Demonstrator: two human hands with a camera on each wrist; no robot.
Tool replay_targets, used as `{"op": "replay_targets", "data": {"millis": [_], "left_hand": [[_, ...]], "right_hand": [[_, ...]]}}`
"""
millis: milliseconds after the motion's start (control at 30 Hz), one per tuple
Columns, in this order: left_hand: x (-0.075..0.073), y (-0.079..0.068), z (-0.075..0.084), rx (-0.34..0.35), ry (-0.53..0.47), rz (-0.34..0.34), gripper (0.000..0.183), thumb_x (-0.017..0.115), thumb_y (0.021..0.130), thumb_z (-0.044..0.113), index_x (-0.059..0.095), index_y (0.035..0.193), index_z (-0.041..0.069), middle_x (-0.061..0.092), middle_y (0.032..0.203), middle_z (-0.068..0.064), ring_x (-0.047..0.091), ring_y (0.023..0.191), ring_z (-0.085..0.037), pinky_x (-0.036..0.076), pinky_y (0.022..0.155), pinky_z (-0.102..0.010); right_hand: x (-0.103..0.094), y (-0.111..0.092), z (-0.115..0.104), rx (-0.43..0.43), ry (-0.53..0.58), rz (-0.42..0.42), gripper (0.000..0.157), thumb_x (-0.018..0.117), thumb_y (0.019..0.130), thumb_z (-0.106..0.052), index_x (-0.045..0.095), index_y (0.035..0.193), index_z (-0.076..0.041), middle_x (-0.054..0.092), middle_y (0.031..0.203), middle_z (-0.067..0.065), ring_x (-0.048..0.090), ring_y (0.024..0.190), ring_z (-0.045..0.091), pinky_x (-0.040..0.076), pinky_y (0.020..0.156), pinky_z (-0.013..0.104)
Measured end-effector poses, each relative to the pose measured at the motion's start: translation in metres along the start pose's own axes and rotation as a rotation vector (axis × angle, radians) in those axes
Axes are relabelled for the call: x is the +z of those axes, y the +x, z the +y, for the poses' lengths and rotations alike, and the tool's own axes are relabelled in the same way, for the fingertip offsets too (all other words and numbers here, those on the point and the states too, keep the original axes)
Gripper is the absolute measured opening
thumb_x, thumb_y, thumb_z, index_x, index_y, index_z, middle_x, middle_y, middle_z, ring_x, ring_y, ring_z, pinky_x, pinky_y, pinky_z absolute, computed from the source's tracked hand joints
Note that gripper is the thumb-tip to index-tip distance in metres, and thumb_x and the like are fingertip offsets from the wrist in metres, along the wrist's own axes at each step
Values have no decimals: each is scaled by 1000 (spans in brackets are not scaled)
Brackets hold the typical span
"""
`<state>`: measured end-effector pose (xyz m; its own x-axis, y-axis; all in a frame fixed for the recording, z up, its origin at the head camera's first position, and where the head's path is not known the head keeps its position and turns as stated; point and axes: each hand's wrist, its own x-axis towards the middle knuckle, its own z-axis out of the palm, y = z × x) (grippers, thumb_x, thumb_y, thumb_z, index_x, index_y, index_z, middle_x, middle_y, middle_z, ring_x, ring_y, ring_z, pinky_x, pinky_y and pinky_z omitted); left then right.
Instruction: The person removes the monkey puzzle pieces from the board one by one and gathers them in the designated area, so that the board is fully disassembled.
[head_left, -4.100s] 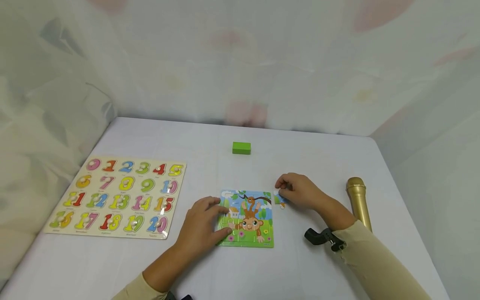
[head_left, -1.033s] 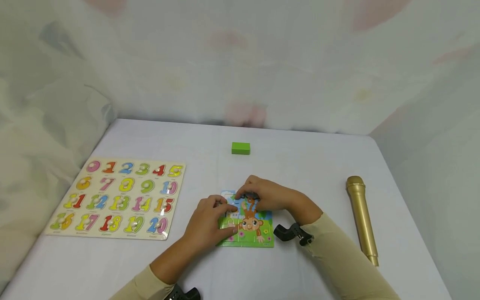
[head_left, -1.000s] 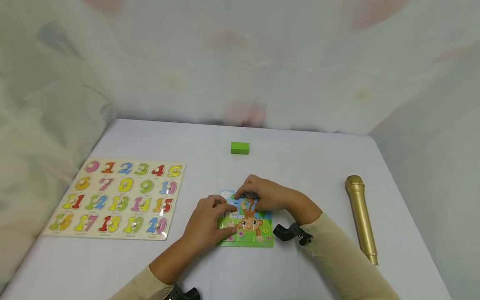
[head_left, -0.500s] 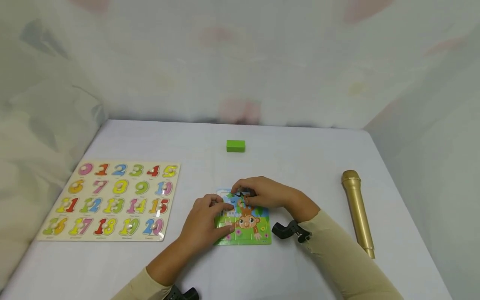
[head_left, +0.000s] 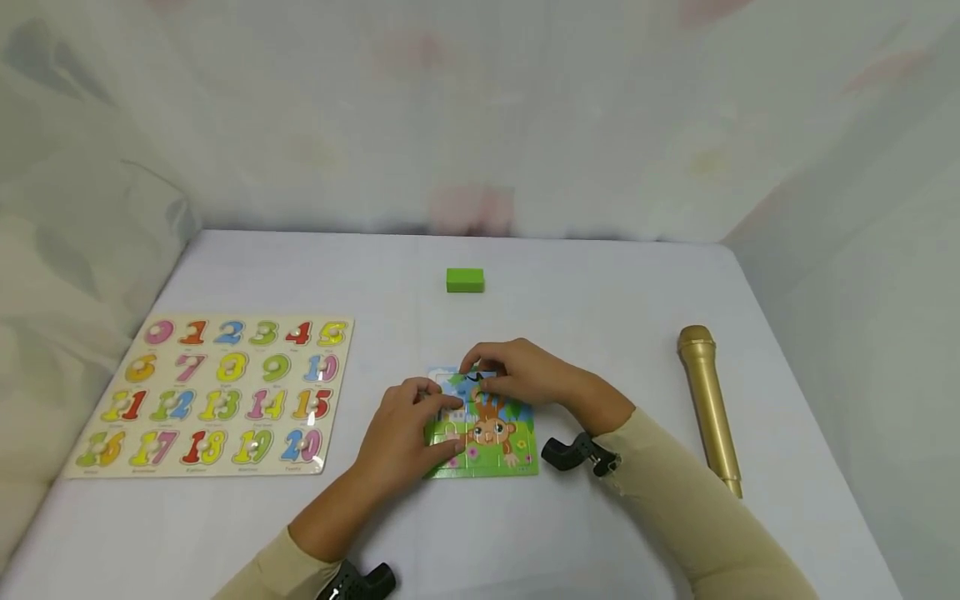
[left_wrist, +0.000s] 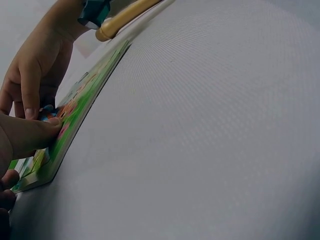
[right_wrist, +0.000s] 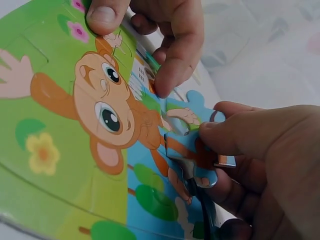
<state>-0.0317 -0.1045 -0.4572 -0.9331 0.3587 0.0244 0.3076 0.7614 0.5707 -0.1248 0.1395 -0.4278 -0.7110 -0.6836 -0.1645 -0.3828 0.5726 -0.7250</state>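
Note:
A jigsaw puzzle with a monkey picture lies on the white table, in the middle of the head view. My right hand is over its upper part. In the right wrist view the right thumb and fingers pinch a tilted puzzle piece printed in blue and brown, just above the picture. My left hand rests at the puzzle's left side. Its thumb lies on the green lower part, and its index finger extends over the picture; the other left fingers are near the edge.
To the left lies a wooden number board with knobbed numbers. A green block stands farther back, beyond the puzzle. At the right a gold microphone lies next to the right sleeve. Pale curtains enclose the table's far side.
My right hand has moved left from the loose pieces beside the puzzle to over its top. Lately its thumb has drawn toward its fingers. The left hand stays at the puzzle; the view shifts slightly.

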Motion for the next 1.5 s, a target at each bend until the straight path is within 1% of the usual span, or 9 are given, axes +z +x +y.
{"op": "replay_targets", "data": {"millis": [300,533,667,733,867,1033,1267,1367,1500], "left_hand": [[0,3,0,3,0,5,51,97,79,36,79,125,23,57,130,-6,50,120,-33,47,95,-47],[-2,2,1,-12,0,-15,51,96,80,36,78,126,23,56,131,-7,49,121,-33,47,96,-48],[-5,2,3,-6,7,-16,53,96,79,38,77,126,22,56,131,-8,50,122,-35,47,97,-50],[-5,2,5,-2,14,-19,56,96,78,42,77,127,22,56,132,-8,50,122,-36,47,98,-50],[-6,0,7,-8,40,-47,76,99,68,53,74,132,23,55,138,-8,48,127,-36,46,102,-53],[-5,-3,11,-18,87,-82,95,103,57,57,69,139,23,52,145,-10,45,134,-38,43,107,-58],[-6,-4,13,-31,107,-78,94,103,58,56,68,139,25,52,146,-9,45,136,-37,43,104,-59],[-8,-3,12,-33,110,-78,94,103,58,56,69,139,24,52,146,-10,45,136,-37,43,102,-59],[-10,-2,11,-34,117,-75,95,103,58,56,68,140,23,52,146,-11,45,135,-38,43,102,-60]], "right_hand": [[-11,-8,2,-15,69,32,28,72,103,-12,71,129,-21,69,97,-6,61,84,14,51,76,31],[-25,-26,12,41,67,64,28,71,102,-11,72,128,-20,68,101,-3,61,86,17,51,77,35],[-33,-38,20,70,94,67,28,70,102,-9,71,128,-18,68,100,-1,63,77,17,53,69,34],[-37,-44,24,82,93,73,28,70,101,-8,71,128,-18,68,98,-1,63,75,17,53,69,35],[-46,-57,36,107,56,102,28,71,100,-7,72,126,-18,69,99,-2,63,85,19,51,78,38],[-54,-74,52,161,54,117,28,72,99,-7,72,124,-20,67,100,-1,60,92,21,49,82,41],[-63,-89,68,212,37,108,28,72,100,-9,73,123,-25,69,108,0,60,101,22,48,89,43],[-66,-93,73,218,22,109,28,72,99,-7,73,122,-23,70,114,0,61,107,21,49,94,44],[-69,-97,76,218,9,115,28,72,98,-3,74,122,-19,70,116,0,62,106,21,50,93,44]]}}
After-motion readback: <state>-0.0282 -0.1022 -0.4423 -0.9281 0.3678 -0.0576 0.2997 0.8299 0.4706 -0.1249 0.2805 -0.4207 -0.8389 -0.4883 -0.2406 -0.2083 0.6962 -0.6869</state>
